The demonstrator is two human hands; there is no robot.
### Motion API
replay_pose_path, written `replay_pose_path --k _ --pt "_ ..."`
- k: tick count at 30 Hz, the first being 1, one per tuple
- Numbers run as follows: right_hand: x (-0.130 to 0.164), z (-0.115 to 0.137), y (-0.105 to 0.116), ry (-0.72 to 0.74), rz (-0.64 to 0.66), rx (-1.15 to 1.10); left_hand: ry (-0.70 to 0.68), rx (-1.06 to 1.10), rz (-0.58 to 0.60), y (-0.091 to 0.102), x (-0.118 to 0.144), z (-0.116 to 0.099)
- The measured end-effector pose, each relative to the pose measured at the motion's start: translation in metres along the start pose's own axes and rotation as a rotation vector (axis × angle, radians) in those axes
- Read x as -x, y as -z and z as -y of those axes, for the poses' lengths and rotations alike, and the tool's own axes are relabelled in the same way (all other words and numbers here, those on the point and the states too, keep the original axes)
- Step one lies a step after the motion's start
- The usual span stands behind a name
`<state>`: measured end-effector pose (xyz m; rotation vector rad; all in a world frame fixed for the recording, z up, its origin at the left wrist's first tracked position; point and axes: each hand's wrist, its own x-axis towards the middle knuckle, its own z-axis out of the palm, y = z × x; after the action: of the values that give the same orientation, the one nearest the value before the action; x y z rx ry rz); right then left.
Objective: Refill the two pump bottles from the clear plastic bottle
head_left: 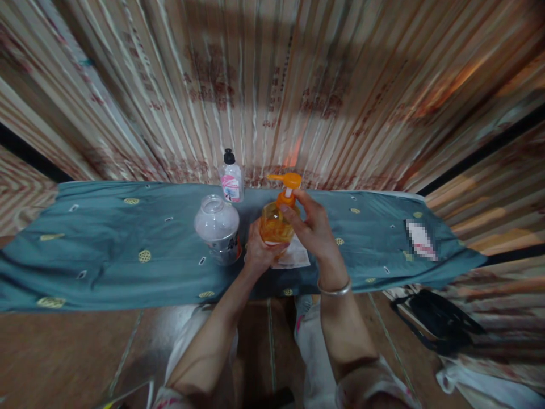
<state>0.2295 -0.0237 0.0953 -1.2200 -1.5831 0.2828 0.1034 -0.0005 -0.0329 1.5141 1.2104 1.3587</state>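
Pump bottle held two-handed over a teal cloth.

Left to right: clear jar (pixel 217 227), uncapped, standing free; small black-capped bottle (pixel 231 177) behind it; left hand (pixel 259 250) wrapped round the orange pump bottle (pixel 276 222), steadying its base on the cloth (pixel 106 238); right hand (pixel 313 224) pinching the pump collar below the spout; silver bangle (pixel 336 289) on that wrist.

Head camera looks steeply down (close) over the cloth-covered table (pixel 106 250).
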Motion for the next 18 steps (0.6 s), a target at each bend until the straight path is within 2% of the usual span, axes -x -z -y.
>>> replay_pose_path --k 2,7,9,15,18 --pt "0.0005 -0.0002 -0.0008 0.002 -0.005 0.006 0.01 0.009 0.009 0.0008 0.0002 -0.0012" --pt "-0.0005 -0.001 -0.0055 -0.085 -0.159 0.122 0.027 0.024 0.029 0.0011 0.0005 -0.005" --pt "-0.0007 -0.001 -0.0054 -0.088 -0.178 0.132 0.026 0.023 0.024 0.0009 0.0001 -0.0063" --pt "0.0011 0.0026 -0.001 0.008 -0.012 -0.014 0.029 0.01 0.024 0.0028 -0.0006 -0.0085" --pt "0.0009 0.0033 -0.0016 -0.014 -0.036 0.004 0.033 0.002 0.02 0.0033 0.0001 -0.0081"
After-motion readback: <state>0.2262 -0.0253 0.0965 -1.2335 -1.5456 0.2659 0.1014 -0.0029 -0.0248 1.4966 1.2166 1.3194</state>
